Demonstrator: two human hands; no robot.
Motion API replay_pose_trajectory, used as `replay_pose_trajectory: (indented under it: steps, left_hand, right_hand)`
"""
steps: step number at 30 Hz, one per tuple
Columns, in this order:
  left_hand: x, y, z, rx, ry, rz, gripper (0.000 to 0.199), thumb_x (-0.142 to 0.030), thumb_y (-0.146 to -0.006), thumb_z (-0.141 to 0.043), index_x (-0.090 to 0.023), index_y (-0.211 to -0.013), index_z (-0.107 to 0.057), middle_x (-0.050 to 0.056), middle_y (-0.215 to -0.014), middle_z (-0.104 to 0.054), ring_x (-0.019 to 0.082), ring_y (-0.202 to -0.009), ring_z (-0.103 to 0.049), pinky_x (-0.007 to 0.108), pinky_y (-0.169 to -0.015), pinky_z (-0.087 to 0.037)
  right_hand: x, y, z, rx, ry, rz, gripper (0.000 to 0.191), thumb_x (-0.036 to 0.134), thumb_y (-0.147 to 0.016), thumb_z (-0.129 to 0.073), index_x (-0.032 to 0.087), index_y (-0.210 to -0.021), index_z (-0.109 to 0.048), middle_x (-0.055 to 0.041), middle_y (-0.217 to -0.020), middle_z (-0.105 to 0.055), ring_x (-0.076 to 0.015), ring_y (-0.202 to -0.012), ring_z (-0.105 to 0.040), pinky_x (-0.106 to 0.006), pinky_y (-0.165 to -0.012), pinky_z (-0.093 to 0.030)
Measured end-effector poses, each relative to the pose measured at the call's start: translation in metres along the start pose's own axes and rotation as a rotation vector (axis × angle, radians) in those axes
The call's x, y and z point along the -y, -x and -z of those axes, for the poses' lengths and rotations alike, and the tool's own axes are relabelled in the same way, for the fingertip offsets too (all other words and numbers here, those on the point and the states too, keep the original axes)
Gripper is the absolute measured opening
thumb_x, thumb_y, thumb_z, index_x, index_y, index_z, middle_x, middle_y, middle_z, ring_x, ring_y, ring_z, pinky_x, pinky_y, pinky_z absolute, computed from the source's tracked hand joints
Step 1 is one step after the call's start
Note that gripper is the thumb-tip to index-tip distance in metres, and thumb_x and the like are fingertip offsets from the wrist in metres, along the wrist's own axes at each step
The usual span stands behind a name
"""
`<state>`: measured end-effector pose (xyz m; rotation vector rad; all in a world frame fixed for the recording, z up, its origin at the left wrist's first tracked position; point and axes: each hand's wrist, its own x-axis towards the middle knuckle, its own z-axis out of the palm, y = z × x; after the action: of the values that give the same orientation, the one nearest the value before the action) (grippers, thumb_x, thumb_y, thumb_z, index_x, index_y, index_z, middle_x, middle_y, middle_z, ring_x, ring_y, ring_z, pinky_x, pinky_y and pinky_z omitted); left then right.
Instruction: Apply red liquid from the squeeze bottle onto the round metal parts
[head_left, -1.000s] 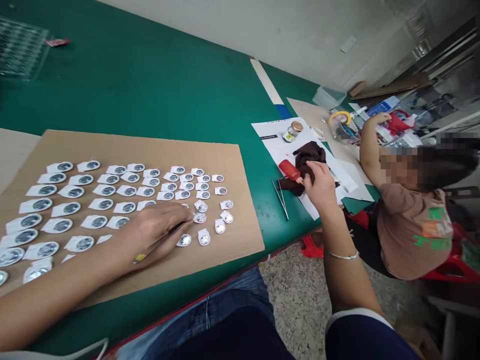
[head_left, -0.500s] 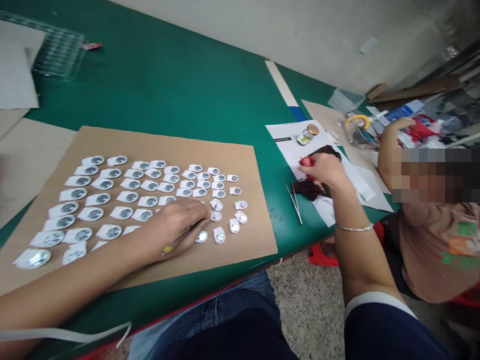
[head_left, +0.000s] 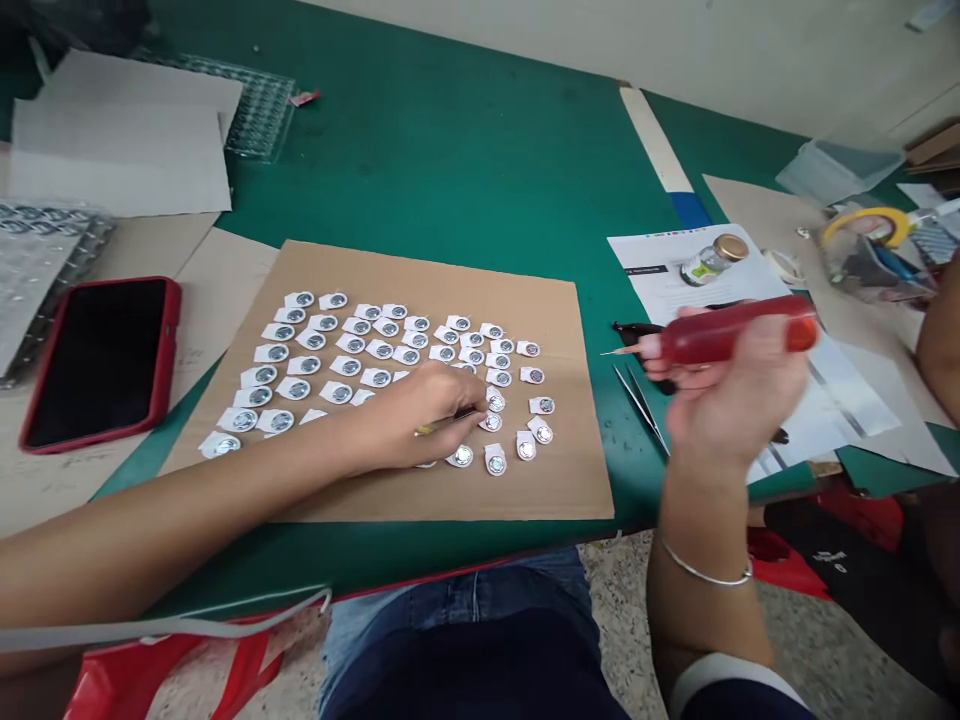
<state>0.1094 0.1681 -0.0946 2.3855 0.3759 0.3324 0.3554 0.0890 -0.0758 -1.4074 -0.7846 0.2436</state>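
Observation:
My right hand [head_left: 739, 400] is wrapped around a red needle-tip bottle [head_left: 720, 330]. The bottle lies nearly level in the air, its thin needle pointing left. Over the cardboard sheet [head_left: 420, 268], my left hand [head_left: 431, 412] is closed on slim tweezers [head_left: 442, 424] with a yellow mark; their tips are partly hidden by the fingers. Its fingertips are beside a small white tab with a round shiny disc [head_left: 491, 422]. Rows of similar tabbed discs [head_left: 346, 366] cover the cardboard, and my left hand hides some of them.
Metal tweezers [head_left: 642, 408] and a dark cloth [head_left: 637, 335] lie on the green table right of the cardboard. A glass jar [head_left: 712, 260] rests on printed paper [head_left: 645, 250]. At left is a red-cased phone [head_left: 101, 360]. Part of another person's arm [head_left: 941, 335] shows at far right.
My right hand has lifted the red bottle off the dark cloth and swung it level, needle leftward. My left hand stays at the same tabs. The view has turned left, bringing the phone in.

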Motion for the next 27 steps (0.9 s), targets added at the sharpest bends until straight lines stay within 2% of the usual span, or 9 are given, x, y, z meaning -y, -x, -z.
replay_pose_trajectory:
  steps: [1, 3, 6, 9, 14, 21, 27]
  left_hand:
    - [0.001, 0.000, 0.000, -0.017, 0.000, 0.004, 0.013, -0.011, -0.083, -0.046, -0.013, -0.077, -0.058, 0.001, -0.067, -0.059, 0.010, -0.060, -0.053, 0.024, -0.056, -0.038]
    - [0.003, 0.001, -0.003, -0.056, -0.001, 0.010, 0.012, -0.012, -0.083, -0.047, -0.014, -0.077, -0.058, 0.002, -0.071, -0.061, 0.011, -0.064, -0.056, 0.024, -0.058, -0.040]
    - [0.005, 0.004, -0.006, -0.094, 0.006, 0.014, 0.012, -0.013, -0.083, -0.047, -0.015, -0.078, -0.058, 0.002, -0.074, -0.062, 0.011, -0.066, -0.058, 0.024, -0.060, -0.042]
    - [0.004, 0.005, -0.005, -0.077, 0.028, 0.014, 0.012, -0.013, -0.084, -0.047, -0.014, -0.080, -0.058, 0.001, -0.071, -0.061, 0.011, -0.063, -0.057, 0.023, -0.058, -0.042]
    - [0.001, 0.004, -0.002, -0.057, 0.051, 0.012, 0.013, -0.011, -0.083, -0.046, -0.013, -0.081, -0.058, 0.002, -0.067, -0.060, 0.010, -0.059, -0.055, 0.023, -0.055, -0.039]
    - [0.003, 0.006, -0.004, -0.035, 0.045, 0.020, 0.013, -0.011, -0.084, -0.044, -0.013, -0.081, -0.057, 0.002, -0.067, -0.059, 0.011, -0.060, -0.054, 0.025, -0.058, -0.038]
    - [-0.001, 0.005, -0.002, -0.027, 0.044, 0.002, 0.014, -0.010, -0.084, -0.042, -0.013, -0.078, -0.055, 0.002, -0.064, -0.056, 0.011, -0.057, -0.051, 0.026, -0.056, -0.036]
  right_hand:
    - [0.000, 0.010, -0.009, 0.070, -0.057, -0.080, 0.032, 0.044, -0.080, -0.044, 0.022, -0.104, -0.041, -0.0051, -0.087, -0.061, -0.0145, -0.054, -0.061, -0.029, -0.044, -0.046]
    - [-0.003, 0.030, -0.023, 0.202, -0.107, -0.152, 0.031, 0.042, -0.076, -0.052, 0.022, -0.099, -0.046, -0.0046, -0.089, -0.061, -0.0144, -0.057, -0.062, -0.029, -0.045, -0.048]
    - [-0.011, 0.053, -0.031, 0.305, -0.066, -0.118, 0.029, 0.040, -0.071, -0.059, 0.021, -0.091, -0.051, -0.0037, -0.087, -0.059, -0.0155, -0.067, -0.064, -0.029, -0.051, -0.051]
    - [-0.018, 0.068, -0.030, 0.260, 0.058, -0.016, 0.026, 0.039, -0.070, -0.061, 0.020, -0.088, -0.054, -0.0032, -0.085, -0.059, -0.0154, -0.074, -0.063, -0.031, -0.060, -0.054]
    - [-0.022, 0.076, -0.027, 0.178, 0.172, 0.180, 0.023, 0.038, -0.070, -0.062, 0.019, -0.081, -0.057, -0.0031, -0.078, -0.060, -0.0152, -0.074, -0.061, -0.033, -0.065, -0.052]
    - [-0.020, 0.078, -0.030, 0.265, 0.237, 0.111, 0.019, 0.032, -0.070, -0.065, 0.018, -0.081, -0.059, -0.0032, -0.081, -0.063, -0.0145, -0.074, -0.061, -0.033, -0.068, -0.052]
    - [-0.019, 0.077, -0.033, 0.267, 0.304, 0.138, 0.019, 0.034, -0.070, -0.064, 0.018, -0.080, -0.059, -0.0025, -0.079, -0.063, -0.0138, -0.074, -0.060, -0.032, -0.069, -0.051]
